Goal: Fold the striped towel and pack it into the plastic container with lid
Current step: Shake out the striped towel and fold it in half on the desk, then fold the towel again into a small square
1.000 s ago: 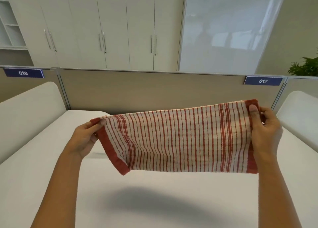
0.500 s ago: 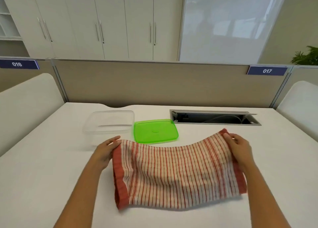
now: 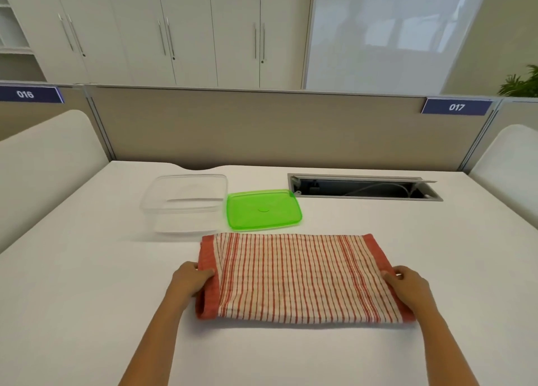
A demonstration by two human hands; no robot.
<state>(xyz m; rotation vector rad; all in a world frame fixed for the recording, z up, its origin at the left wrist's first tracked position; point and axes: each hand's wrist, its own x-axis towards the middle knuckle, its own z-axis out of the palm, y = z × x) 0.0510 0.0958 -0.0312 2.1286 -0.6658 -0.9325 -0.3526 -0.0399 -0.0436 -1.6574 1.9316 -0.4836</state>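
Towel (image 3: 302, 278) lies folded flat on table (image 3: 87, 269), left hand (image 3: 190, 280) and right hand (image 3: 409, 288) fingers pinching its short ends; further folding, packing into open container (image 3: 186, 202), and lid (image 3: 263, 209) remain.

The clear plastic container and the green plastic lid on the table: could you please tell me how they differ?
The clear plastic container is colourless and see-through; the green plastic lid is bright and tinted. The container is deep with raised walls and stands open and empty; the lid lies flat and shallow. The container sits left of the lid. Both are rounded rectangles resting on the white table, beyond the striped towel.
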